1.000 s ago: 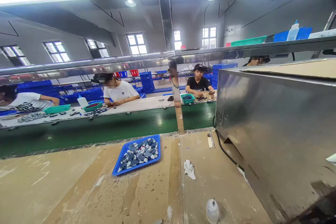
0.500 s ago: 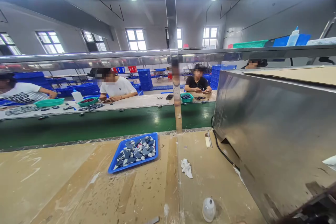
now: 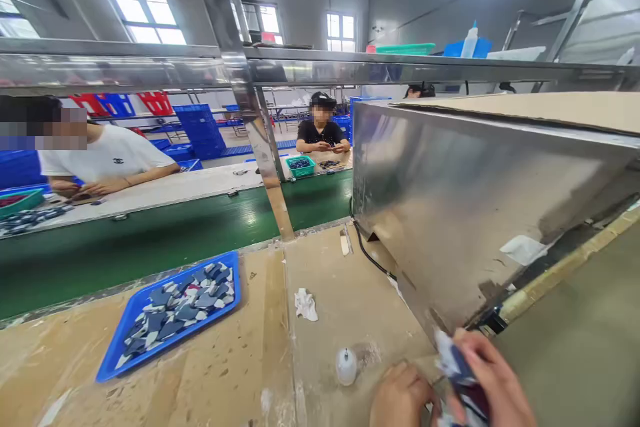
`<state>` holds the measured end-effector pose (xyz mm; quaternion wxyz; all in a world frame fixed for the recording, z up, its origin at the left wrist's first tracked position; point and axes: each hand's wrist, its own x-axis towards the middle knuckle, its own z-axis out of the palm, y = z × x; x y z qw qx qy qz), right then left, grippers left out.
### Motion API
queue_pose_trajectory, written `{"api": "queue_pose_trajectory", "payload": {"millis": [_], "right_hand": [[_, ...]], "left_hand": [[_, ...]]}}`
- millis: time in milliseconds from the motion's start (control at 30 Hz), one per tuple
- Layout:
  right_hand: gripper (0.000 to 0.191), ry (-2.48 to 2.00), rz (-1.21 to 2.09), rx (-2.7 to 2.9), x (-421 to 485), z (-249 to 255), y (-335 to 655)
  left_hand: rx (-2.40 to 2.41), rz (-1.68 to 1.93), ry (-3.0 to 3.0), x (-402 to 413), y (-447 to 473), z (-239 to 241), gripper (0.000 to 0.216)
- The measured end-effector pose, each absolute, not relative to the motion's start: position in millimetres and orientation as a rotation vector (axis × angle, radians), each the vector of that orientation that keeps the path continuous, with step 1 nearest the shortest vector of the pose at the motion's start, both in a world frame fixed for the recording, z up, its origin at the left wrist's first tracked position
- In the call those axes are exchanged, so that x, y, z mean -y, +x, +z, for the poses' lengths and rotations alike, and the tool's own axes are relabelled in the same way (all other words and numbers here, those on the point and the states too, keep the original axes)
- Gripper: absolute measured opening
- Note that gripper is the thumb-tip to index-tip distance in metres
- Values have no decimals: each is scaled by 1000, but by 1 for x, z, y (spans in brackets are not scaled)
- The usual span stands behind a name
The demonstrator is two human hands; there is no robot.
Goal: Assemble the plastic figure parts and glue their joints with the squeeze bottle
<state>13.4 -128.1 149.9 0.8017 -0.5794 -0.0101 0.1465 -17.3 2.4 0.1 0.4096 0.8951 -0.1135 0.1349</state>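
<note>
Both of my hands show at the bottom right edge of the head view. My right hand (image 3: 493, 383) is closed around a small dark blue and white piece (image 3: 456, 367), held just in front of the steel box. My left hand (image 3: 403, 397) is curled beside it, fingers bent against the same piece or the bench; its grip is partly hidden. A small white squeeze bottle (image 3: 346, 365) stands on the bench just left of my left hand. Farther left lies a blue tray (image 3: 123, 340) filled with several blue, grey and white pieces.
A large steel box (image 3: 450, 200) fills the right, with a black cable (image 3: 373, 259) at its base. A crumpled white rag (image 3: 305, 304) lies mid-bench. Beyond the bench runs a green conveyor belt (image 3: 150, 240); people sit working at the far table. A steel post (image 3: 265, 167) rises from the bench.
The camera has turned right and down. My two hands have come into view at the bottom right, holding a small blue and white piece. The tray and bottle have shifted left in the picture.
</note>
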Motion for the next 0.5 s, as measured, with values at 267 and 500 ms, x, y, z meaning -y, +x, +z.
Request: {"api": "queue_pose_trajectory", "payload": {"millis": [267,500], "right_hand": [[61,-1357,335,281,7,131,75],[53,-1531,366,479,-31,100,107]], "left_hand": [[404,494,2343,-9,-9,-24,14],[383,584,2398,-3,3,-42,41]]}}
